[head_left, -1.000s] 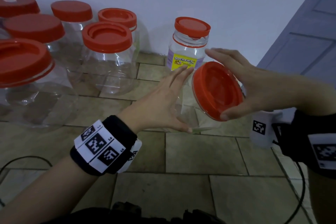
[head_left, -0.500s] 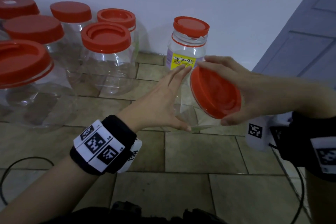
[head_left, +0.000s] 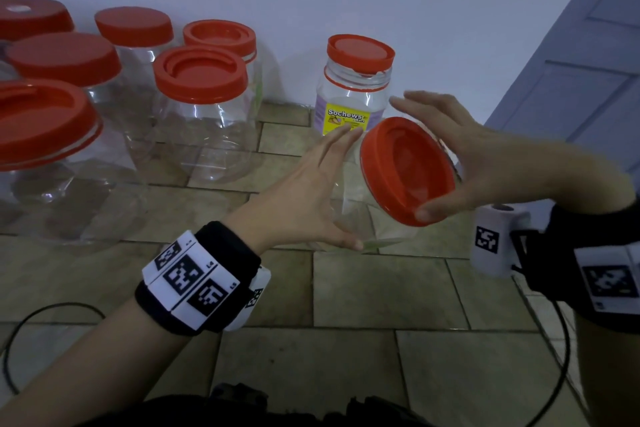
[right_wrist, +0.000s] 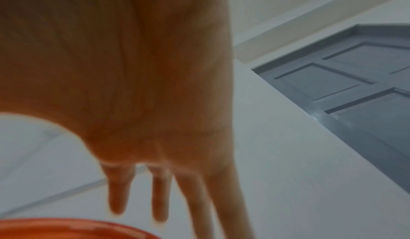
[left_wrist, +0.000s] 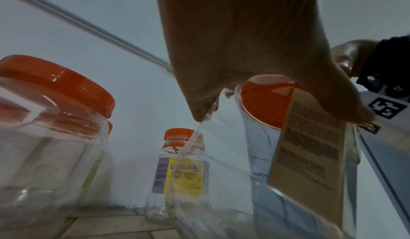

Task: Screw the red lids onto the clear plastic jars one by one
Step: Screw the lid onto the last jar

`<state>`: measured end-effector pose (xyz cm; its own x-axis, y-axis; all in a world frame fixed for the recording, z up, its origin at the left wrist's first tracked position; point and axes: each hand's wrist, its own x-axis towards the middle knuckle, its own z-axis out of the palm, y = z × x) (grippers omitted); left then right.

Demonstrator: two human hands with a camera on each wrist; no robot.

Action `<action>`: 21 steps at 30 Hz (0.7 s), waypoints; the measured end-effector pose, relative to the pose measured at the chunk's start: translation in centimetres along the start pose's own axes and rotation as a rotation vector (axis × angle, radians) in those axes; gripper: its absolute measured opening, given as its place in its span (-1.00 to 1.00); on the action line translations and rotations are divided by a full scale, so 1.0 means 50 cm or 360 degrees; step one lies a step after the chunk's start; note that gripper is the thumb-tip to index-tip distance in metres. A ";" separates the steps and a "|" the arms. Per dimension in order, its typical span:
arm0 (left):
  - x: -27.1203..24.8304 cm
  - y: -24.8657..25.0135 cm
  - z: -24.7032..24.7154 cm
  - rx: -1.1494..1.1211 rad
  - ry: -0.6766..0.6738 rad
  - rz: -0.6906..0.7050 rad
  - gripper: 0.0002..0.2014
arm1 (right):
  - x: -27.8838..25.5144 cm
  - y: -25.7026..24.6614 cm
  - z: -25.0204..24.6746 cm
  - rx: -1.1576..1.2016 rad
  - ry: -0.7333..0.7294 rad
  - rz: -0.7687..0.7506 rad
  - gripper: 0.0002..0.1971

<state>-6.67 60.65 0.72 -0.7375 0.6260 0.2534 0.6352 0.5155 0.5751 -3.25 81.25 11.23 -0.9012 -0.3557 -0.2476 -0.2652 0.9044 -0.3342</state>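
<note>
Left hand (head_left: 304, 198) cradles the clear jar (head_left: 353, 215) from the left: fingers nearly straight along its wall, thumb under its lower edge. The jar is off the floor and tilted, mouth pointing up and right, above the tiled floor (head_left: 377, 288) near the wall. The left wrist view shows a tan printed label (left_wrist: 310, 151) on the jar's side, with the thumb across its top.

Right hand (head_left: 485, 163) is on the red lid (head_left: 407, 170). The thumb tip presses the lower rim, and the fingers spread wide and arch over the top edge. They're blurred, so I can't tell if they touch the lid. The lid sits on the jar mouth, its recessed top facing the camera. Whether the thread has seated isn't visible. The right wrist view only shows four straight fingers (right_wrist: 159, 199) above a strip of red rim (right_wrist: 73, 228).

Just behind the held jar, against the wall, a small Sochews jar (head_left: 353, 97) with a purple-yellow label stands upright and capped.

A cluster of six bigger capped jars stands on the floor at the left, along the wall:
- nearest, a wide jar (head_left: 69, 191) at the left edge
- a jar with a recessed lid (head_left: 204, 121) in the middle
- four more behind, all with red lids on

A blue panelled door (head_left: 581, 87) is on the right. A black cable (head_left: 20, 340) loops across the floor front-left. Both wrists carry black bands with white marker tags (head_left: 194, 281).
</note>
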 end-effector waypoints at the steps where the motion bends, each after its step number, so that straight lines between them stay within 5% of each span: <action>1: -0.003 -0.001 0.000 -0.0009 0.0003 -0.0013 0.32 | -0.001 -0.002 0.003 -0.0016 -0.0019 -0.0035 0.16; 9: -0.007 -0.006 0.003 -0.0020 0.0053 -0.0038 0.31 | 0.010 -0.011 0.061 -0.0048 0.0337 0.0372 0.02; 16: -0.006 -0.006 0.000 -0.0021 0.0043 -0.0022 0.32 | -0.008 -0.005 0.024 -0.0148 0.0044 -0.0152 0.20; 21: 0.001 -0.003 0.005 0.0003 0.0037 -0.0036 0.32 | 0.020 -0.002 0.055 -0.0204 0.0355 0.0144 0.12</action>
<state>-6.76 60.74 0.46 -0.7568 0.6004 0.2583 0.6187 0.5303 0.5796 -3.18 80.17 8.51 -0.9727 -0.2241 -0.0602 -0.2084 0.9577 -0.1987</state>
